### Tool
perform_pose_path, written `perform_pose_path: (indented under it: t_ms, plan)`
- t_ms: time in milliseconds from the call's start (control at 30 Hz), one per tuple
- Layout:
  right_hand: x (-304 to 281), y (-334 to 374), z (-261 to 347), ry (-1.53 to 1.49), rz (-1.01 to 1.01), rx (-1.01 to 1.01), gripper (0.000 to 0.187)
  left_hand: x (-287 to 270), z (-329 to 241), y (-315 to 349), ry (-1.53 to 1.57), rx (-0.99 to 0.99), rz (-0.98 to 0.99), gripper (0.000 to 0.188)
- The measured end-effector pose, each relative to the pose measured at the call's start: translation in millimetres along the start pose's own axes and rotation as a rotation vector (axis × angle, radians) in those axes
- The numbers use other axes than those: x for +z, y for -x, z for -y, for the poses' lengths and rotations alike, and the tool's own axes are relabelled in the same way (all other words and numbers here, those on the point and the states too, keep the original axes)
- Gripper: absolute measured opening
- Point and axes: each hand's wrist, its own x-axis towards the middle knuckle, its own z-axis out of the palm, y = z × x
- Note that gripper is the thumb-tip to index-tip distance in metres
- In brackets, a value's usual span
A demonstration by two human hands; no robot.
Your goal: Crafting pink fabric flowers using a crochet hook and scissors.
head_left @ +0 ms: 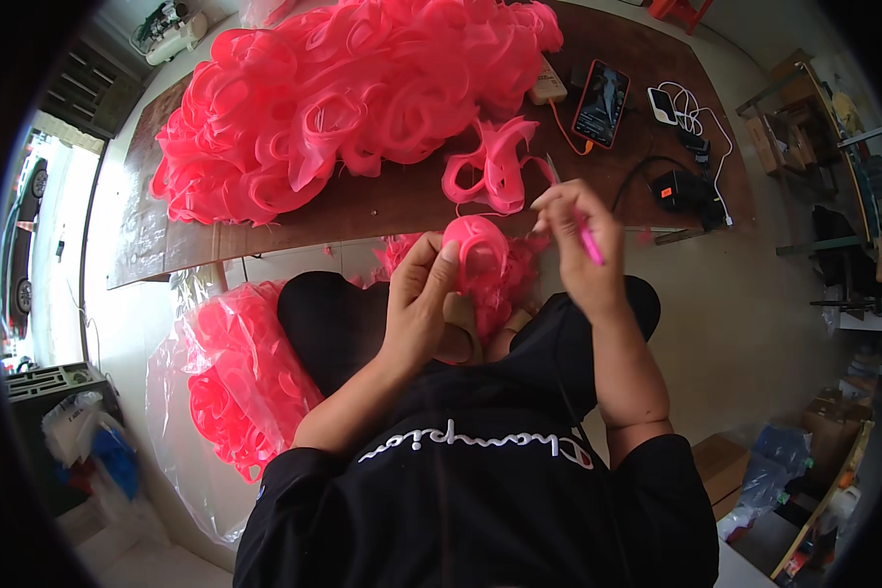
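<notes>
My left hand [424, 292] pinches a pink piece of sheer fabric [475, 238], curled into a loop, between thumb and fingers. It is held above my lap, just in front of the table edge. To its right, my right hand [583, 240] is raised and closed around a slim pink-handled tool [590, 241]. A thin pointed tip shows beyond the fingers, but the tool's exact kind is unclear. The tool is apart from the held piece. Below my hands, a heap of pink scraps [495, 294] lies between my knees. Beyond them, a loose pink looped piece [495, 169] rests near the table edge.
A large pile of pink curled fabric [343, 98] covers much of the brown table [265, 240]. At the right lie a phone [601, 103], a white device [662, 106] with cables, and a black adapter [678, 191]. A clear bag of pink pieces [240, 372] stands at my left.
</notes>
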Motion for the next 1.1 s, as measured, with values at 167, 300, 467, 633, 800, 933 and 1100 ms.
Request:
perform_pose_path:
  t_ms: [167, 300, 467, 633, 800, 933, 1100]
  plan:
    - [-75.6, -34.8, -89.1, 0.681, -0.282, -0.187, 0.033, -1.7, -18.8, 0.6, 0.448, -0.262, -0.009, 0.021]
    - [-52.3, -29.4, -104.5, 1.234, -0.224, -0.044, 0.024, 5.1, -20.2, 3.8, 0.456, -0.29, 0.043, 0.025]
    - [-37.4, -35.4, -101.9, 1.059, -0.069, 0.099, 0.026, 3.1, -11.6, 0.4, 0.406, -0.226, 0.004, 0.025]
    - [-28.3, -35.0, -123.3, 1.174, 0.113, 0.355, 0.034, -1.2, -13.0, 2.9, 0.351, -0.212, -0.018, 0.026]
    - [-64.6, -39.4, -97.9, 0.806, 0.036, 0.192, 0.027, -1.9, -17.8, 5.0, 0.356, -0.205, -0.017, 0.027]
    - [-39.0, -3.3, -15.8, -0.126, 0.199, 0.192, 0.025, -2.1, -18.0, 3.8, 0.405, -0.166, -0.028, 0.027]
    - [-27.9, 37.1, 11.0, 0.12, 0.41, -0.072, 0.039, -0.8, -15.2, 2.9, 0.45, -0.1, 0.012, 0.026]
